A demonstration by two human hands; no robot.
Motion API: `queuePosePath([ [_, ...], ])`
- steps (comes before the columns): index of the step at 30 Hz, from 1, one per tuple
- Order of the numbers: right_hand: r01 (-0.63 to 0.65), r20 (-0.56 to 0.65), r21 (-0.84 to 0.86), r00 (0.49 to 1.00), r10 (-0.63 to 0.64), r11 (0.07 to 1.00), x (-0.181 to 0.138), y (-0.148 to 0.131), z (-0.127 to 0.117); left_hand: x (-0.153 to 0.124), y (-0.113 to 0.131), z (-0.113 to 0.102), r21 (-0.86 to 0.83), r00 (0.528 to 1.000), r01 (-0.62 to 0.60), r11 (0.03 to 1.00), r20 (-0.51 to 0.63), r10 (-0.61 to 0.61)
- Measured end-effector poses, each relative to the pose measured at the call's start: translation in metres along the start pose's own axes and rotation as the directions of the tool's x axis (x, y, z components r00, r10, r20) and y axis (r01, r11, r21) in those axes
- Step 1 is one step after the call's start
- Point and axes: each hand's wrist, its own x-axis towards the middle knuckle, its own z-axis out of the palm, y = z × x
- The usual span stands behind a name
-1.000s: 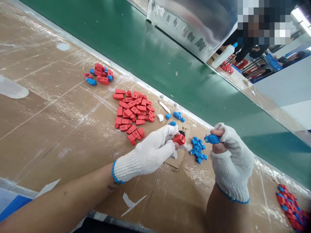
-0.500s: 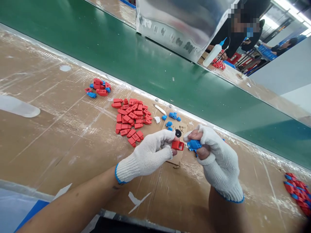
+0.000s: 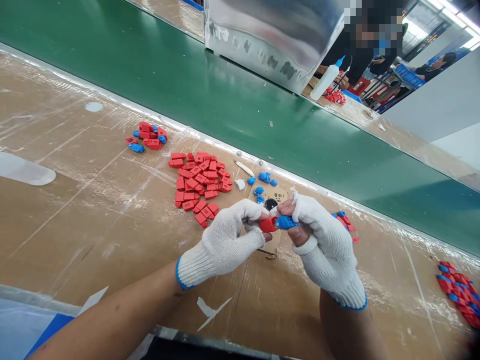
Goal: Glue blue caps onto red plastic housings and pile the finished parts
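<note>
Both my hands wear white knit gloves with bare fingertips. My left hand (image 3: 228, 237) pinches a small red plastic housing (image 3: 267, 225). My right hand (image 3: 322, 240) pinches a small blue plastic piece (image 3: 287, 222), whose end meets the red housing between my fingertips. A pile of loose red housings (image 3: 198, 182) lies on the cardboard-covered bench (image 3: 93, 200) to the left of my hands. Small blue pieces (image 3: 267, 177) lie just beyond my hands.
A green conveyor belt (image 3: 225, 95) runs along the far side, with a shiny metal box (image 3: 270, 35) on it. A small red-and-blue cluster (image 3: 148, 136) lies at far left, another heap (image 3: 459, 290) at right. Another person with a white squeeze bottle (image 3: 326, 80) works across the belt.
My right hand has moved left with the blue piece, from apart to touching the red housing in my left hand. The camera has shifted slightly.
</note>
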Motion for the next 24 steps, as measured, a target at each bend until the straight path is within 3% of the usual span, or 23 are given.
queuePosePath([
  [6, 0.031, 0.016, -0.049, 0.999, -0.03, 0.998, 0.002, -0.001, 0.001, 0.0, 0.003, -0.002, 0.074, 0.998, -0.068, 0.995, 0.005, 0.068],
  [12, 0.036, 0.017, 0.018, 0.999, -0.037, 0.999, 0.005, -0.01, 0.005, -0.003, 0.015, -0.008, 0.287, 0.964, -0.259, 0.922, 0.141, 0.227],
  [16, 0.024, 0.0, 0.072, 1.0, -0.024, 0.997, 0.007, -0.012, 0.007, -0.004, 0.015, -0.009, 0.341, 0.971, -0.238, 0.91, 0.093, 0.219],
  [18, -0.03, 0.006, 0.135, 1.0, 0.03, 0.99, 0.003, -0.006, 0.009, -0.004, 0.014, -0.009, 0.187, 0.988, -0.147, 0.971, 0.078, 0.135],
  [20, -0.124, -0.007, 0.26, 0.992, 0.13, 0.958, -0.003, 0.002, 0.013, -0.003, 0.012, -0.008, -0.094, 0.99, -0.009, 0.996, 0.137, 0.022],
  [22, -0.215, -0.03, 0.395, 0.969, 0.246, 0.893, -0.008, 0.007, 0.018, -0.002, 0.01, -0.006, -0.314, 0.973, 0.131, 0.94, 0.222, -0.061],
  [24, -0.27, -0.01, 0.473, 0.95, 0.312, 0.839, -0.01, 0.005, 0.026, -0.003, 0.009, -0.002, -0.372, 0.95, 0.219, 0.902, 0.294, -0.11],
])
